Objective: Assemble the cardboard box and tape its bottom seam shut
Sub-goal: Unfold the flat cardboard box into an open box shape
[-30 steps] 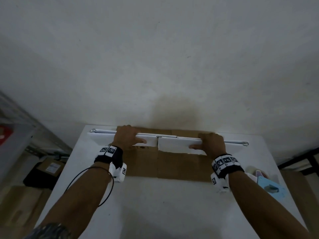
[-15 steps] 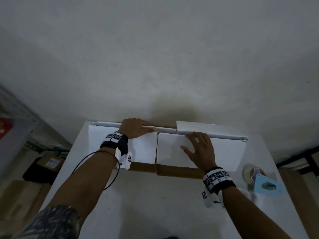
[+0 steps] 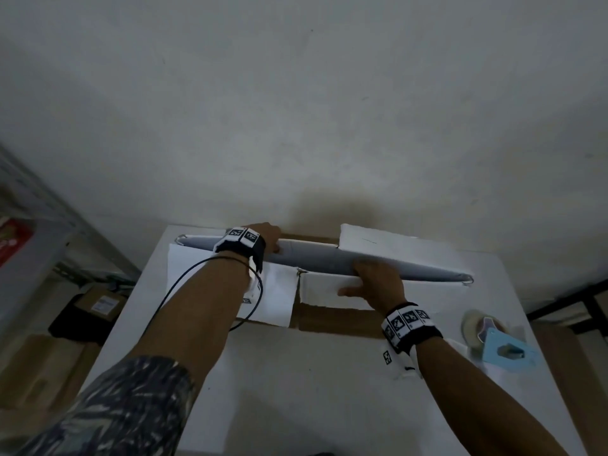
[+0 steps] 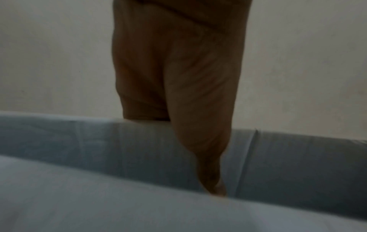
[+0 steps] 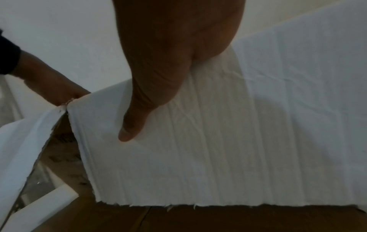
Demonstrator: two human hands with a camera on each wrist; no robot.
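Observation:
A cardboard box (image 3: 322, 291), white outside and brown inside, lies partly opened at the far end of the white table (image 3: 312, 390). A narrow slit gapes between its two long walls. My left hand (image 3: 266, 238) grips the far wall's top edge, with the thumb (image 4: 198, 109) down the grey inner face (image 4: 79, 141). My right hand (image 3: 378, 281) holds the near wall's edge, its thumb (image 5: 139, 122) pressed on the white flap (image 5: 218, 149); its fingers are hidden inside. The left hand (image 5: 51, 81) also shows in the right wrist view.
A blue tape dispenser (image 3: 503, 347) with a tape roll (image 3: 473, 324) lies at the table's right edge, close to my right wrist. A plain wall stands right behind the box. Cartons (image 3: 98, 304) and a shelf sit on the floor at the left.
The slit between the box's long walls has widened. My right hand went from lying flat on the near flap to gripping the near wall's edge; my left hand stayed on the far edge.

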